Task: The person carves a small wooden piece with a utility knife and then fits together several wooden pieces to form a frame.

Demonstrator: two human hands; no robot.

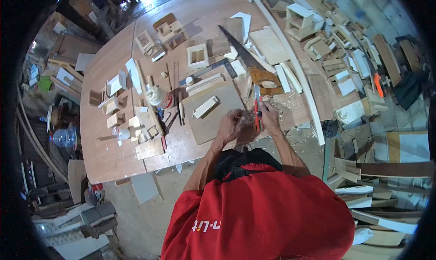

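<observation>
My right hand (270,116) is closed around a red-handled tool (258,111) with a narrow grey upper part, held at the table's front edge. Close beside it, my left hand (230,124) has curled fingers, and a blurred brownish patch lies between the two hands; I cannot tell what the left fingers hold. To the left of that hand lies a flat brown board (193,119) with a small pale wood block (205,107) on top. Just beyond my right hand rests a handsaw (262,77) with a wooden handle, its dark blade pointing away.
The brown worktable (109,157) carries a white tub (159,97), small wooden boxes (170,28) and loose offcuts. A long pale strip (290,51) runs along its right side. Stacked wood pieces (347,85) crowd the right, with an orange-handled tool (378,85) among them.
</observation>
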